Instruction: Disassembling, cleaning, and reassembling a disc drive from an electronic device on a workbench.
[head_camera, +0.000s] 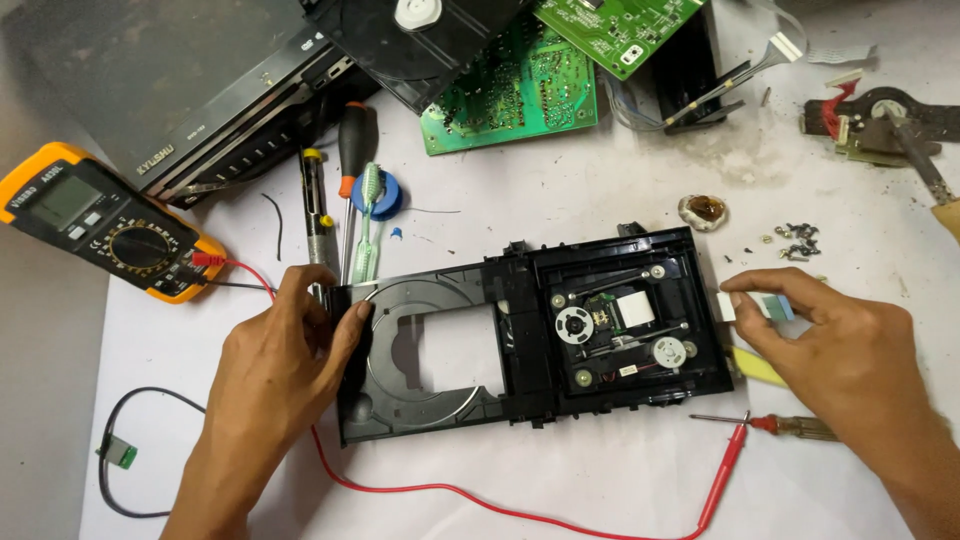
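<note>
Left hand (285, 355) grips black disc tray (420, 360); right hand (840, 350) pinches, seemingly, a pale ribbon connector (757, 306)

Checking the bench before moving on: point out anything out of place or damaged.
The black plastic disc drive mechanism lies stripped of its casing, tray slid out. Tiny dark screws sit scattered loose on the white tabletop, and green circuit boards lie askew, overlapping.

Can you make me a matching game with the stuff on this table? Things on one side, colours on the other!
Things:
1. disc tray
2. meter
3. circuit board
4. probe

Colours:
A. green
B. red
C. black
D. orange and grey

Pairs: 1-C, 2-D, 3-A, 4-B

The left hand holds the disc tray's end.
</note>
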